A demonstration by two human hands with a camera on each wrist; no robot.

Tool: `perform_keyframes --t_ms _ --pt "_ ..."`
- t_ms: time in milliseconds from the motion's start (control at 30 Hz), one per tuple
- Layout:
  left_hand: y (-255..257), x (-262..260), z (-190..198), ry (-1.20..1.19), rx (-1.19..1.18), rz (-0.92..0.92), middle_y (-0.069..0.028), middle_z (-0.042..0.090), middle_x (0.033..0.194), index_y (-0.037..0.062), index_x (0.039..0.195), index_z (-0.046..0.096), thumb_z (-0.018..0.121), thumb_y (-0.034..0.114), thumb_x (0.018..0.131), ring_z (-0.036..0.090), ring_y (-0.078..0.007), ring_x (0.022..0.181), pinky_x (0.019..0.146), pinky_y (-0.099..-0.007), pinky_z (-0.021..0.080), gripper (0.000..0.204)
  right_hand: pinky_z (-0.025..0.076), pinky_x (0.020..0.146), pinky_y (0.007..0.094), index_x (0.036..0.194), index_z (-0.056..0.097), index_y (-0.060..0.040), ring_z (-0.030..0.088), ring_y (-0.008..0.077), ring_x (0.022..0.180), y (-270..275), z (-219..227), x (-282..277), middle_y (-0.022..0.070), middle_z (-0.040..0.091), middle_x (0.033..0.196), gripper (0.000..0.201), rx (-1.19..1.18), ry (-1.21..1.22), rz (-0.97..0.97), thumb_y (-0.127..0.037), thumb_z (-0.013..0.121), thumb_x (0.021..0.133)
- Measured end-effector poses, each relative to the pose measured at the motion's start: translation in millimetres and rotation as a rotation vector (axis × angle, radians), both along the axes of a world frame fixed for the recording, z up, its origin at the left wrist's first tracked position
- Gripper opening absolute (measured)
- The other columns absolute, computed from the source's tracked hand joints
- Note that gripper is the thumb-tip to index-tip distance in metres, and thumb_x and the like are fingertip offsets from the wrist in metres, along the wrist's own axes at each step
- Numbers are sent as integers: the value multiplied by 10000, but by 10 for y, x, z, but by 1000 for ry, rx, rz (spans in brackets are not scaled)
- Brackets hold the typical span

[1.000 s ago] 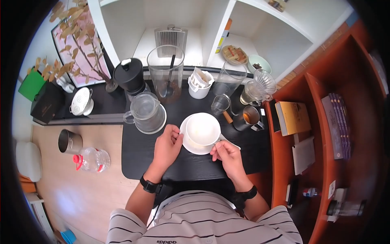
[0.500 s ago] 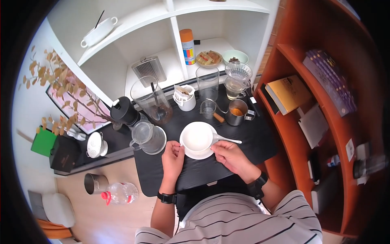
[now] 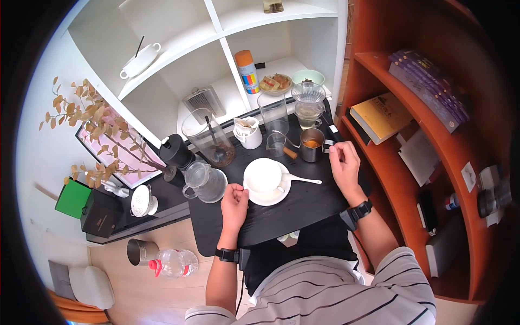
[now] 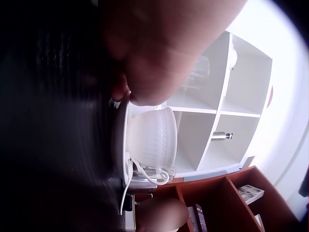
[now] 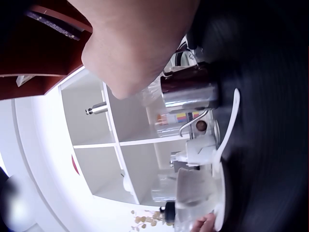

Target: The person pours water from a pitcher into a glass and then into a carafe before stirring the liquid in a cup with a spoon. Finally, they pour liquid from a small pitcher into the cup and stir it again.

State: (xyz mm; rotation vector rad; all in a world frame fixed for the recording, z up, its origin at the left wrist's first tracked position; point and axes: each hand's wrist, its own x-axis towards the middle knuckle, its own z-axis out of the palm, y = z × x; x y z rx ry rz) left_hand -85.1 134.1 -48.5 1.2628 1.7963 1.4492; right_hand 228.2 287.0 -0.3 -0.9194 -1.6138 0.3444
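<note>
White shelf unit [image 3: 222, 40]: far side, behind worktop. Brown bookcase [image 3: 362, 59] to R, books on its shelves. Black worktop [image 3: 260, 230] in front of person; carries all the coffee ware below.

Tall clear glass [image 3: 195, 138]: rear L of worktop, dark stick leaning inside, dark residue at btm. Glass server [image 3: 199, 183]: just in front of it, standing on a wh. disc.

L grip [image 3: 234, 207]: at L edge of saucer, fingers curled, pinching rim betw. thumb & fingers. R grip [image 3: 345, 162]: up at R rear, fingers bent, right by handle of steel mug; head view & R wrist view don't settle whether it pinches or only touches, so can't tell.

Saucer [image 3: 268, 201]: wh., flat on worktop, approx. ctr, in front of the other ware. Cup [image 3: 262, 176]: wh., upright on saucer, own handle twd R; ribbed wall per L wrist view. Steel mug [image 3: 311, 156]: upright, R rear, orange-brown inside, handle [image 3: 327, 144] twd R grip. Small clear vessel [image 3: 274, 144]: just L of mug, wooden handle [image 3: 290, 154] betw. the two. Spoon [image 3: 304, 179]: wh., bowl end on saucer next to cup, stem out past rim to R.
</note>
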Motion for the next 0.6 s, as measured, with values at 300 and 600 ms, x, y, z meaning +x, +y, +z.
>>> perform_keyframes --t_ms 300,600 --pt "138 -124 2 -49 -22 -6 -14 656 733 0 1101 617 690 102 1018 593 -77 577 532 -260 475 150 534 912 435 1187 631 9 634 347 1017 157 -215 2 185 623 1144 287 141 -81 -74 -82 746 940" --pt "140 24 47 198 -13 135 28 626 733 5 1029 657 671 85 1013 554 -44 650 618 -242 448 83 526 967 453 1254 619 15 639 379 1092 205 -258 2 203 636 1193 350 57 -130 -59 -108 741 950"
